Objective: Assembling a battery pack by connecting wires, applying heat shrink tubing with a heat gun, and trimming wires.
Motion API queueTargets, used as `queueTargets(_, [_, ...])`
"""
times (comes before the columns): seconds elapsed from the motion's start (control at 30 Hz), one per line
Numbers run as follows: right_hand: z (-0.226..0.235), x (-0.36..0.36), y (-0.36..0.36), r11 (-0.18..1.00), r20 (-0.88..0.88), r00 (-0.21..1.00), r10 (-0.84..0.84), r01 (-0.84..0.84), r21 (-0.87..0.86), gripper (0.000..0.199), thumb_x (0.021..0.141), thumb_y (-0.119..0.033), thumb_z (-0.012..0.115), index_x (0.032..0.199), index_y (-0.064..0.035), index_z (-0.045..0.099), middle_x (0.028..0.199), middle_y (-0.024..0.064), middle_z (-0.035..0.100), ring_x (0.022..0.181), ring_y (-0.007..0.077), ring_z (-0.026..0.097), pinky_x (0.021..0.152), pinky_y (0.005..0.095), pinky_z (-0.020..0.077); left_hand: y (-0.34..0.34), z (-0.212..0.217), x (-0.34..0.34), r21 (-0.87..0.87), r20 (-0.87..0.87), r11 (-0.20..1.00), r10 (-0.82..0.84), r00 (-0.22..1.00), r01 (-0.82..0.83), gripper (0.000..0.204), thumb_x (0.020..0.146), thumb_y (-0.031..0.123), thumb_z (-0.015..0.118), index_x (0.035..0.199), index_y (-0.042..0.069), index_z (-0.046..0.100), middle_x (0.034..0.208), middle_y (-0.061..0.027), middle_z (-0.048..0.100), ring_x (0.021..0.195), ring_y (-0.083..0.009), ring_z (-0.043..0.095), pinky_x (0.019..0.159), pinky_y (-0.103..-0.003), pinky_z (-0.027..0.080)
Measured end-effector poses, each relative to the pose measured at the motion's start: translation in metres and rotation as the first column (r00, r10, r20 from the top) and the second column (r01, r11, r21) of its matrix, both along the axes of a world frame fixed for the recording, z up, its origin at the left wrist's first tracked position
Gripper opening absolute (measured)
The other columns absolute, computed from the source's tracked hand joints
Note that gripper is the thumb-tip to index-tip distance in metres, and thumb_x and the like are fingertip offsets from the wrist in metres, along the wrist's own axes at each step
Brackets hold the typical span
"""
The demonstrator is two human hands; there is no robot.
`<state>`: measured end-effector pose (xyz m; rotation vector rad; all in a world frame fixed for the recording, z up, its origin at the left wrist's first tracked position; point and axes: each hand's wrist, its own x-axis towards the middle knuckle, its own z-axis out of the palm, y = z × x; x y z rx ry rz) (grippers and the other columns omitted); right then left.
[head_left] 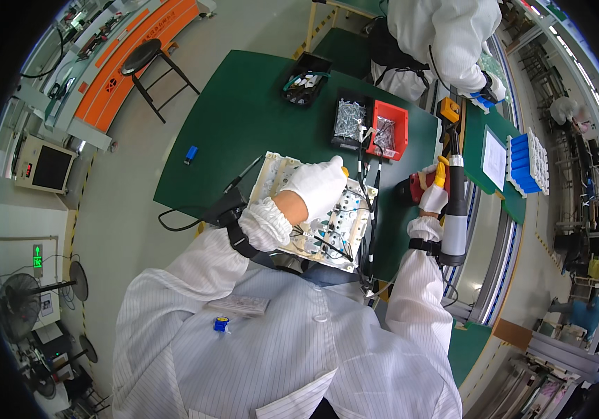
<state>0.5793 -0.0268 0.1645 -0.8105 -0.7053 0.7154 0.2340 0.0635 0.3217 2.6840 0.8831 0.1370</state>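
Observation:
A cream-coloured plastic frame (356,216) with wires and blue spots lies on the green table in front of me. My left hand (315,188), in a white glove with a yellow fingertip, is over the frame's middle. Its fingers are curled, and whatever they may hold is hidden. At the table's right edge, my gloved right hand (436,192) is closed round a red-and-black power tool (417,186), partly hidden by the hand. Close beside my right wrist stands a long black-and-grey cylinder (456,209).
A black bin (350,119) and a red bin (388,131) of screws stand behind the frame. Farther back is a black tray (306,80). A small blue block (191,155) lies left. Black cables (375,209) run by the frame. Another person (442,42) works at the far right.

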Motion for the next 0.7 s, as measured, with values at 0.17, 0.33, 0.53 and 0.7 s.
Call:
queueTargets(0.17, [0.007,0.003,-0.002,0.997,0.044,0.996,-0.075,0.077,-0.032,0.038,0.101,-0.013,0.053,0.137,-0.0039,0.050,0.108,0.0080,0.060,0.101,0.0200,0.060,0.093,0.0313,0.0531,0.000,-0.003,-0.001,0.012,0.042,0.999,-0.042,0.998,0.041,0.019,0.084,0.009,0.064,0.098,-0.001,0.055,0.082,-0.0193,0.068,0.076,-0.0326,0.072,0.067,-0.041,0.057])
queueTargets(0.33, [0.075,-0.077,-0.003,0.512,0.567,0.777,-0.274,0.617,-0.598,0.041,0.094,-0.020,0.065,0.126,0.0047,0.057,0.110,0.0163,0.065,0.099,0.0215,0.061,0.082,0.0342,0.0503,-0.003,-0.011,-0.019,0.024,0.061,0.999,-0.031,0.998,0.030,0.016,0.086,0.012,0.064,0.096,0.001,0.058,0.089,-0.0161,0.065,0.080,-0.0331,0.070,0.070,-0.042,0.057])
queueTargets(0.53, [0.039,-0.165,-0.066,0.708,0.447,0.841,-0.305,0.514,-0.484,0.044,0.094,-0.009,0.066,0.135,0.0000,0.053,0.128,0.0144,0.059,0.120,0.0237,0.055,0.106,0.0346,0.0399,0.004,0.000,-0.016,-0.034,0.162,0.999,0.012,0.987,-0.007,0.026,0.091,0.028,0.068,0.107,0.008,0.070,0.096,-0.0104,0.061,0.089,-0.0303,0.067,0.077,-0.041,0.054])
queueTargets(0.7, [0.069,-0.185,-0.074,0.502,0.099,0.989,0.108,0.032,-0.864,0.026,0.099,-0.009,0.058,0.122,0.0019,0.063,0.102,0.0049,0.069,0.090,0.0113,0.062,0.082,0.0248,0.0488,0.027,-0.001,0.013,-0.358,0.314,0.933,0.085,0.946,0.035,0.035,0.089,0.037,0.071,0.098,0.003,0.074,0.094,-0.0138,0.068,0.083,-0.0296,0.068,0.075,-0.037,0.054])
